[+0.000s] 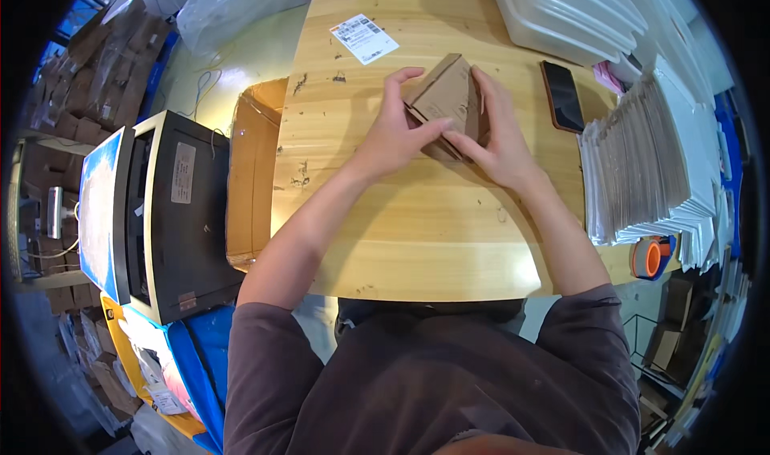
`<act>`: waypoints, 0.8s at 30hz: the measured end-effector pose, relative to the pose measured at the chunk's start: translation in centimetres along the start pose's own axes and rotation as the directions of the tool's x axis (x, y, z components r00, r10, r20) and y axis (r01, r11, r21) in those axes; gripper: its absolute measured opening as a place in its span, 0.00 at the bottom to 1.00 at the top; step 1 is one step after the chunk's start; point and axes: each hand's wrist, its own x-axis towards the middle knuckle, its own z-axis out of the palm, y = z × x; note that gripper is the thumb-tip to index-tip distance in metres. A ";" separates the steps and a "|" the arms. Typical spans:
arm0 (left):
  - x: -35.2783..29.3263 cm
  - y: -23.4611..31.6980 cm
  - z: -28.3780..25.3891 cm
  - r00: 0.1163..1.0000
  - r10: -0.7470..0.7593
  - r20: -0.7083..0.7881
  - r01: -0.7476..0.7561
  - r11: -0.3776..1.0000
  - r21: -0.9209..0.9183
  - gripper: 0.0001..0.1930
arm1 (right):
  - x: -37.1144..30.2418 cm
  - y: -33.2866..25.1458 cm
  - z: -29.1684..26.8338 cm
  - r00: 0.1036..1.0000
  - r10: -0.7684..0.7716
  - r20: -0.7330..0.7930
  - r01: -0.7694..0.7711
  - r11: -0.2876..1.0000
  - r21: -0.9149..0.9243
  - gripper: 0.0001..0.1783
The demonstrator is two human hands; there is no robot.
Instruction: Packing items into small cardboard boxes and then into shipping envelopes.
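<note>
Between my two hands I hold a small brown cardboard box (443, 94) above the wooden table (401, 238). It is tilted, with one corner pointing away from me. My left hand (393, 130) grips its left side, thumb across the near edge and fingers at the far left. On the other side my right hand (499, 138) has its fingers along the box's right face, its thumb close to the left thumb. The underside is hidden. A white printed label (364, 39) lies flat on the table beyond my left hand.
A dark phone (561, 96) lies right of my hands. Beyond it are white plastic trays (561, 14), and nearer stands a stack of flat white mailers (642, 158). A tape roll (650, 257) sits at the right edge. An open carton (250, 182) and a black cabinet (188, 206) border the left.
</note>
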 end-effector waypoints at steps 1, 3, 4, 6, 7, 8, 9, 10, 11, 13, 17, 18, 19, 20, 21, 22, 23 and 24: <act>-0.2 -0.2 -0.1 1.000 -0.008 0.002 0.008 1.000 -0.009 0.41 | -0.2 0.0 0.0 1.000 0.011 0.006 -0.011 1.000 -0.003 0.47; -0.2 -0.6 -0.6 0.996 0.049 0.077 -0.049 0.999 -0.003 0.40 | -0.1 -0.1 0.1 0.995 0.070 0.073 -0.072 0.997 0.032 0.48; -0.1 -0.9 -0.9 0.990 0.077 0.115 -0.078 0.997 -0.002 0.40 | -0.1 0.0 0.1 0.989 0.100 0.105 -0.105 0.993 0.048 0.48; 0.1 -1.1 -0.8 0.982 0.101 0.162 -0.101 0.995 -0.009 0.40 | -0.2 0.4 0.1 0.981 0.139 0.134 -0.148 0.987 0.060 0.49; 0.2 -1.0 -0.7 0.983 0.080 0.166 -0.069 0.995 -0.072 0.39 | -0.2 0.6 0.1 0.981 0.145 0.132 -0.155 0.985 0.070 0.49; 0.3 -0.8 -0.6 0.984 0.058 0.170 -0.036 0.990 -0.134 0.39 | -0.2 0.8 0.1 0.980 0.150 0.130 -0.161 0.984 0.080 0.50; 0.4 -0.7 -0.5 0.984 0.037 0.175 -0.002 0.981 -0.195 0.38 | -0.3 1.0 0.0 0.980 0.153 0.128 -0.166 0.982 0.092 0.50; 0.5 -0.6 -0.5 0.983 0.016 0.180 0.031 0.967 -0.253 0.38 | -0.3 1.2 0.0 0.980 0.156 0.126 -0.170 0.980 0.103 0.51; 0.6 -0.5 -0.6 0.983 0.014 0.182 0.034 0.966 -0.255 0.38 | -0.3 1.3 -0.1 0.979 0.160 0.126 -0.173 0.979 0.103 0.51; 0.8 -0.3 -1.2 0.988 -0.029 0.152 0.062 0.974 -0.218 0.37 | -0.1 1.4 -0.3 0.969 0.217 0.115 -0.244 0.904 0.350 0.53; 1.0 -0.4 -1.4 0.989 -0.073 0.125 0.097 0.976 -0.194 0.35 | -0.2 1.1 -0.3 0.967 0.241 0.086 -0.252 0.841 0.479 0.55; 1.0 -0.6 -1.2 0.989 -0.077 0.127 0.103 0.973 -0.207 0.35 | -0.2 0.8 -0.1 0.977 0.203 0.061 -0.210 0.902 0.377 0.55; 1.0 -0.7 -1.0 0.988 -0.080 0.132 0.108 0.969 -0.220 0.35 | -0.2 0.6 0.1 0.986 0.163 0.038 -0.167 0.950 0.265 0.54; 1.0 -0.9 -0.8 0.987 -0.082 0.140 0.113 0.966 -0.234 0.36 | -0.2 0.3 0.3 0.992 0.121 0.019 -0.123 0.982 0.146 0.54; 1.0 -1.0 -0.3 0.994 -0.029 0.108 0.052 0.975 -0.217 0.35 | -0.1 0.4 0.1 0.992 0.123 0.031 -0.126 0.983 0.135 0.55; 0.7 -0.9 0.0 0.997 0.026 0.078 -0.010 0.980 -0.200 0.34 | 0.1 0.6 0.2 0.991 0.126 0.041 -0.130 0.984 0.122 0.56; 0.5 -0.7 0.3 0.992 0.035 0.123 -0.008 0.977 -0.214 0.34 | 0.1 1.1 0.4 0.989 0.146 0.011 -0.146 0.985 0.090 0.56; 0.2 -0.1 0.2 0.998 -0.023 0.055 0.032 0.986 -0.166 0.34 | 0.1 1.5 0.7 0.982 0.185 0.030 -0.188 0.968 0.169 0.56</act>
